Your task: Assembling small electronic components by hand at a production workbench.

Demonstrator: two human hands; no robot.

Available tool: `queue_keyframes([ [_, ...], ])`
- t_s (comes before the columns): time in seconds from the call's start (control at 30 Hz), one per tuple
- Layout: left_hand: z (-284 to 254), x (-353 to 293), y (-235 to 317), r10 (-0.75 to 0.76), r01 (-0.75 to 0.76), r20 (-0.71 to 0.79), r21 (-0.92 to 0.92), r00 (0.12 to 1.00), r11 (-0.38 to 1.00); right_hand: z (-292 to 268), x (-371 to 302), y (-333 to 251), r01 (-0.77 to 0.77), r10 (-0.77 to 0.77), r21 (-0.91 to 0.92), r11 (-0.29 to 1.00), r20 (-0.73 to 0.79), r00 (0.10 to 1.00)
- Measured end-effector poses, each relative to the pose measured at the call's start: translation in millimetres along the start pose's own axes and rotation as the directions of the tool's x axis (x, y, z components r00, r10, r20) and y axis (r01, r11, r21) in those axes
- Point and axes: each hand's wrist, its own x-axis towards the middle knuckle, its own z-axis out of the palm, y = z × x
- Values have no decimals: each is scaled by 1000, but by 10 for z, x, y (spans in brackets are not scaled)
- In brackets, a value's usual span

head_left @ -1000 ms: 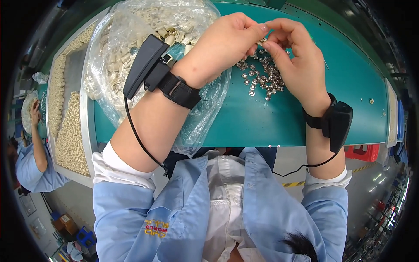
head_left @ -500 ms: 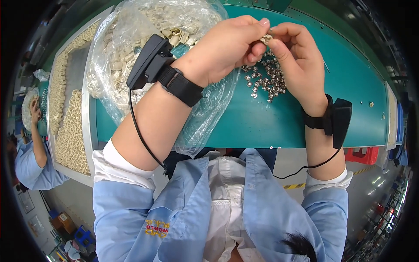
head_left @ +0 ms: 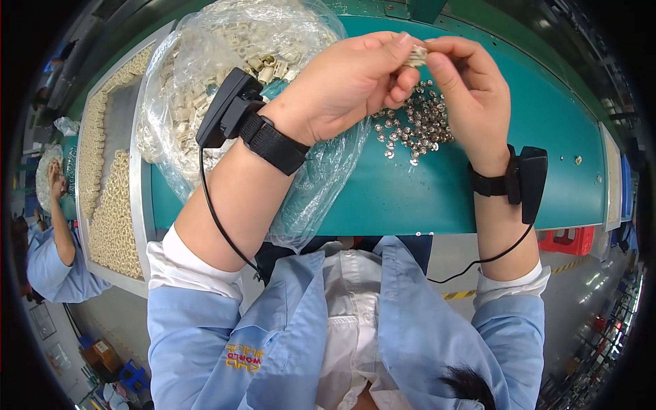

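Note:
My left hand pinches a small beige plastic part between thumb and fingers, above the far side of the green work surface. Bent in from the other side, my right hand has its thumb and forefinger closed at the right end of that part. Whether those fingertips grip the part itself or something tiny against it is hidden. Below and between the hands lies a loose pile of small shiny metal pieces, partly covered by the right hand.
A large clear plastic bag full of beige parts lies to the left. Beyond it, a metal-rimmed tray holds rows of beige pieces. Another person's arm is at the far left. A red crate stands on the floor at right.
The beige part has turned a little between my fingertips and shows more of its side. Both hands have shifted only slightly.

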Motion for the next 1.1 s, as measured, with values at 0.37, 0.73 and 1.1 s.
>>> queue_keyframes([
  [0.37, -37, -45, 8, 202, -188, -42, 220, 978, 957, -128, 84, 191, -130, 124, -30, 991, -151, 981],
  [0.73, 327, -1179, 217, 386, -294, -138, 435, 912, 851, -248, 27, 377, -109, 103, -49, 993, -106, 989],
  [1.1, -583, -3400, 885, 888, 13, -438, 898, 138, 441, -256, -22, 448, -132, 144, -148, 980, 71, 987],
])
